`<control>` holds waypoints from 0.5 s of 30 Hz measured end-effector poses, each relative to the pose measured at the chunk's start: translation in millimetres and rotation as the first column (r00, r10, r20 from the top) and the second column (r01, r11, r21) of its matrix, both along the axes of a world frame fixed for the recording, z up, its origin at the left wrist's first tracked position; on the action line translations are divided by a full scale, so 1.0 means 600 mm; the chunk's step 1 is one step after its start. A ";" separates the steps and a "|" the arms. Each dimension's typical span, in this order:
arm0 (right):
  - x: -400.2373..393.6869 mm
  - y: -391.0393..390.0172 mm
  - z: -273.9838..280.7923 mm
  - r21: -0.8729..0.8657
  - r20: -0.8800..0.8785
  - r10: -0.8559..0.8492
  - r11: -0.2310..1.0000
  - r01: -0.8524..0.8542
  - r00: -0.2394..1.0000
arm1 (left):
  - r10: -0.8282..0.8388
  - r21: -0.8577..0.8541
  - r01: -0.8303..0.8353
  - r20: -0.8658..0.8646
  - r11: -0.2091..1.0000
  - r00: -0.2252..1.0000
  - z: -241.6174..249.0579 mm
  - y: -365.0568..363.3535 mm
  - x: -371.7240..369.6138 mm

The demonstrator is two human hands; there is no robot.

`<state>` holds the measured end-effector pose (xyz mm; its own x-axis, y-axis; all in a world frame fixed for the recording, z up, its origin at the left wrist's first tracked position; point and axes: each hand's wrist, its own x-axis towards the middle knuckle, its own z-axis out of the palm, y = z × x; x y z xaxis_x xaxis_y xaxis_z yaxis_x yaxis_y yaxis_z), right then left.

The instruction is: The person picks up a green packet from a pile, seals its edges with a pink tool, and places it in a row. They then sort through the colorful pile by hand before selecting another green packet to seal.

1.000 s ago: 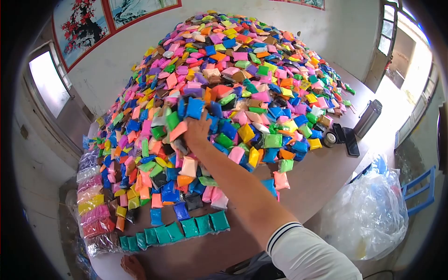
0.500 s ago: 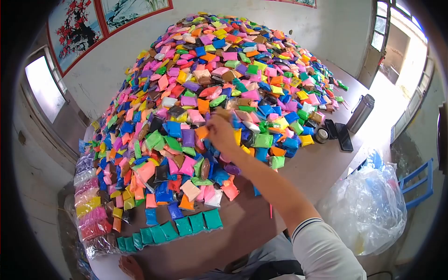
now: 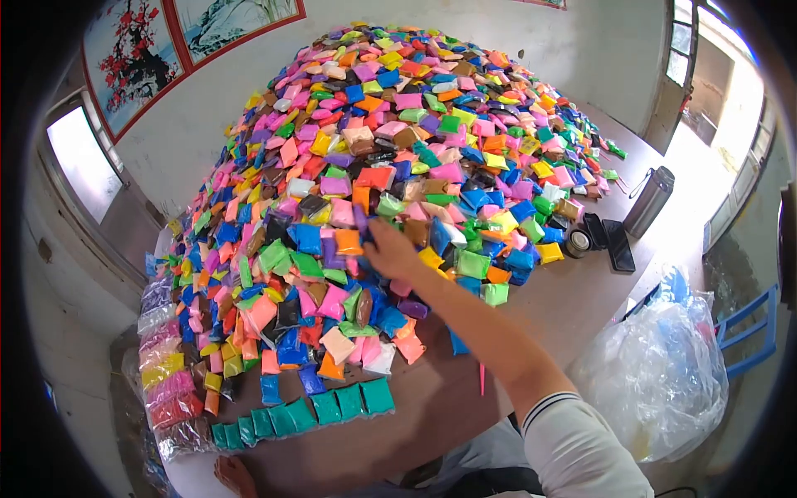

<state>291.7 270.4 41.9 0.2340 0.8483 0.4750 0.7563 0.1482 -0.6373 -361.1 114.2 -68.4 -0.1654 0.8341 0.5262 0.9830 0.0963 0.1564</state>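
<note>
A big heap of small plastic-wrapped packets [image 3: 332,303] in many colours covers the table. My right hand [image 3: 392,251] reaches into its front middle, fingers among the packets. By its fingertips are a purple packet [image 3: 359,217] and an orange packet [image 3: 349,242]; whether the fingers grip one is not clear. Low at the table's front edge lies my left hand [image 3: 235,476], partly cut off by the dark border, its fingers loosely stretched and holding nothing visible. Just above it runs a row of teal packets [image 3: 325,405], side by side.
Clear bags of packets sorted by colour [image 3: 170,386] line the table's left edge. At the right stand a steel flask [image 3: 649,202], its lid [image 3: 578,241] and a black phone [image 3: 618,246]. A large clear plastic bag [image 3: 652,378] sits by a blue chair [image 3: 751,328]. A pink stick [image 3: 481,379] lies on the table [image 3: 440,407].
My right hand has shifted slightly down and left within the heap, and packets around it have moved. A red packet now lies flat above it. My left hand stays put.
</note>
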 end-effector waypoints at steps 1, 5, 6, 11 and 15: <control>-0.024 -0.005 0.004 0.059 -0.006 0.026 0.998 -0.026 1.000 | 0.007 -0.021 -0.007 -0.004 1.000 1.000 0.003 -0.002 0.002; -0.066 0.016 -0.015 0.245 0.038 0.137 0.959 -0.142 0.990 | 0.008 -0.029 -0.010 -0.072 1.000 0.997 0.013 -0.010 0.005; -0.066 0.012 -0.008 0.210 0.016 0.165 0.964 -0.165 0.986 | 0.010 -0.036 -0.011 -0.026 0.999 1.000 0.008 -0.005 -0.002; -0.021 0.005 0.001 0.092 -0.012 0.271 0.959 -0.269 0.962 | -0.013 0.047 0.014 -0.005 0.999 1.000 -0.007 -0.003 -0.007; -0.014 -0.015 0.002 0.110 0.004 0.309 0.945 -0.308 0.951 | -0.023 0.004 0.023 0.012 1.000 1.000 0.030 -0.018 0.038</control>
<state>283.2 261.2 43.2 -0.0239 0.8241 0.5660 0.6542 0.4410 -0.6144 -338.6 103.3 -50.6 -0.1526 0.8355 0.5279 0.9830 0.0732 0.1683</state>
